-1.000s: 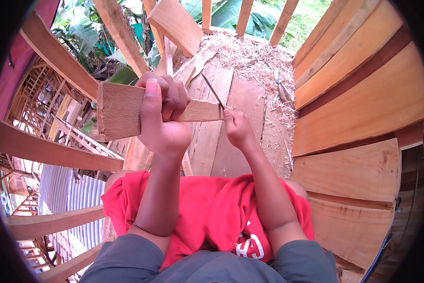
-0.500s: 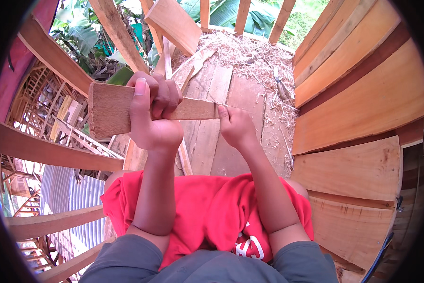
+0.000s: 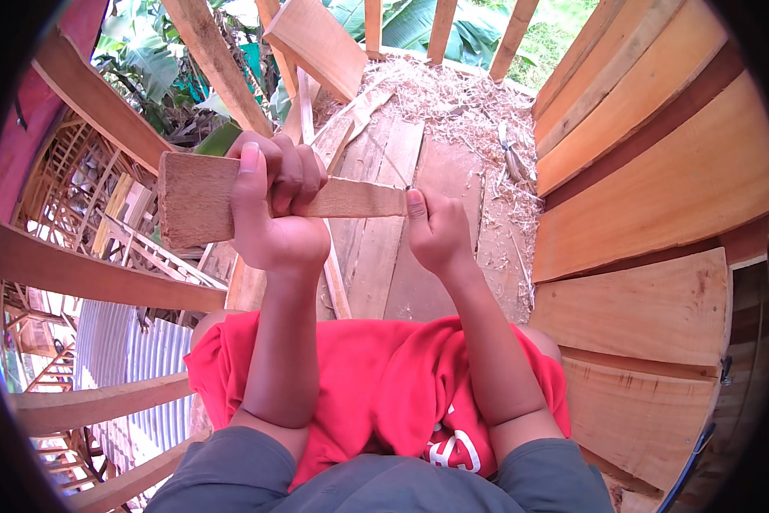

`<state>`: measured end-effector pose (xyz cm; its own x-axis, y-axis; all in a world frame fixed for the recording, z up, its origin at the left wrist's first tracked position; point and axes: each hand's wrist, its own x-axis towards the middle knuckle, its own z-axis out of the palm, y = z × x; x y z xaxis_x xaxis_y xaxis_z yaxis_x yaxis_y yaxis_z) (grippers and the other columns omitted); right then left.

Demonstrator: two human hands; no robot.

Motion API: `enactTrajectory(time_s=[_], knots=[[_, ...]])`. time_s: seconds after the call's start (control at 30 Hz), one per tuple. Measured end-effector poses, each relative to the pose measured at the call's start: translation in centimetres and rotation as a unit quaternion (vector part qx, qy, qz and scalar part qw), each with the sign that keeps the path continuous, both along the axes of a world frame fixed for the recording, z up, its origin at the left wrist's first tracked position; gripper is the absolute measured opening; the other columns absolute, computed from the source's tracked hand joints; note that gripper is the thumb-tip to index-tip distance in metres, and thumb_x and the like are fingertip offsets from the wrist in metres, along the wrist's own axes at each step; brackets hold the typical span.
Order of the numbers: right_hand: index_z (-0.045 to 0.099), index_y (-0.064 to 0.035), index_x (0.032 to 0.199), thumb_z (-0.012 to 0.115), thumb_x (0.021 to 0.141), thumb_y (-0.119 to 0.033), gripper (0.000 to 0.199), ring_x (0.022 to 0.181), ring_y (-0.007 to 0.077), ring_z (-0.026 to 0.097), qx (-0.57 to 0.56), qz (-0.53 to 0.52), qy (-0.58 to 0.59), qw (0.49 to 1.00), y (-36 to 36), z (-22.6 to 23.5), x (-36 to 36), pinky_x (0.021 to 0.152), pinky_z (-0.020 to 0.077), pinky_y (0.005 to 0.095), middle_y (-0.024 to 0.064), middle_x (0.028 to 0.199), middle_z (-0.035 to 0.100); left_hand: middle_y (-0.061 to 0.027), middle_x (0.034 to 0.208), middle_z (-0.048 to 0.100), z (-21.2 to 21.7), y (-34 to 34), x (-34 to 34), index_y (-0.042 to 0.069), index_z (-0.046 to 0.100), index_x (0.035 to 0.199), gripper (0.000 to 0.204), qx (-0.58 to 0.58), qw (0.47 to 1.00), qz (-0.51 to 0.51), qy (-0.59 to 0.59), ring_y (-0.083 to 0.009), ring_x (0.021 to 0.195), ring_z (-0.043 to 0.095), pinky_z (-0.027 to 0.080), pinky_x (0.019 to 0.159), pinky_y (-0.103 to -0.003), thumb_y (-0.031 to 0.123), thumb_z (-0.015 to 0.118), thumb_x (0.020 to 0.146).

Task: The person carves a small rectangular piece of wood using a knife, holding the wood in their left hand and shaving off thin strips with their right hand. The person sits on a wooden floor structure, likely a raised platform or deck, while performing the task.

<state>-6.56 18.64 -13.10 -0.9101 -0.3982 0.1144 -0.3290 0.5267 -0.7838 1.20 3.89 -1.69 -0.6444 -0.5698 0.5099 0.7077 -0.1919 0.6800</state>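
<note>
My left hand (image 3: 283, 201) is wrapped round a rough wooden block (image 3: 195, 201), held level above the floor. Its broad end juts out to the left, and the narrower part runs right beneath my fingers. My right hand (image 3: 440, 227) is closed at the block's right end, thumb on top. From beside that thumb a thin dark rod-like thing (image 3: 389, 161) slants up and left past the block's far edge. How my right fingers grip it is hidden behind the hand.
Plank flooring (image 3: 427, 274) lies ahead, with wood shavings (image 3: 461, 90) heaped toward the far end. Wooden boards (image 3: 632, 188) line the right side. At the far left a loose board (image 3: 316, 47) leans against slats. Red cloth (image 3: 376, 368) covers my lap.
My right hand has shifted slightly right, and more of the thin dark thing shows beyond the block. The block, gripped in my left hand, has barely moved.
</note>
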Motion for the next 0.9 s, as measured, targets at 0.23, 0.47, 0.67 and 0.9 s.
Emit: enactTrajectory(time_s=[0.23,0.47,0.67,0.9], knots=[[0.066,-0.0025,0.084,0.044,0.098,-0.036,0.043,0.072,0.0436,0.062,0.038,-0.005,0.022,0.999,-0.2,0.9,0.3,0.064,0.0472,0.0505,0.0237,0.069,0.062,0.0041,0.058,0.02,-0.1,-0.4,0.0,0.015,0.029,0.069,0.033,0.013,1.0,0.014,-0.006,-0.0079,0.051,0.018,0.019,0.052,-0.027,0.031,0.047,0.091],[0.066,-0.003,0.084,0.043,0.098,-0.038,0.044,0.077,0.0436,0.064,0.116,-0.031,-0.002,0.993,-0.6,2.1,0.6,0.071,0.0492,0.0516,0.0235,0.078,0.066,0.0044,0.057,0.021,0.0,-0.4,0.1,0.014,0.03,0.069,0.031,0.014,1.0,0.016,0.002,-0.0073,0.049,0.018,0.019,0.05,-0.026,0.028,0.046,0.092],[0.065,-0.0029,0.083,0.043,0.097,-0.039,0.044,0.073,0.0432,0.064,0.137,-0.024,0.023,0.99,0.0,0.9,0.0,0.069,0.0491,0.0516,0.0215,0.073,0.065,0.0041,0.058,0.02,0.4,0.2,-0.3,0.015,0.029,0.069,0.032,0.016,1.0,0.01,0.002,-0.008,0.051,0.017,0.019,0.052,-0.027,0.029,0.046,0.092],[0.065,-0.0018,0.082,0.046,0.097,-0.038,0.044,0.071,0.0425,0.063,0.112,-0.036,0.05,0.992,0.9,-2.9,-1.3,0.066,0.0491,0.0502,0.0227,0.07,0.063,0.0041,0.059,0.02,0.6,0.9,-0.3,0.015,0.028,0.069,0.032,0.016,1.0,0.001,-0.002,-0.0079,0.051,0.017,0.019,0.052,-0.027,0.029,0.046,0.092]])
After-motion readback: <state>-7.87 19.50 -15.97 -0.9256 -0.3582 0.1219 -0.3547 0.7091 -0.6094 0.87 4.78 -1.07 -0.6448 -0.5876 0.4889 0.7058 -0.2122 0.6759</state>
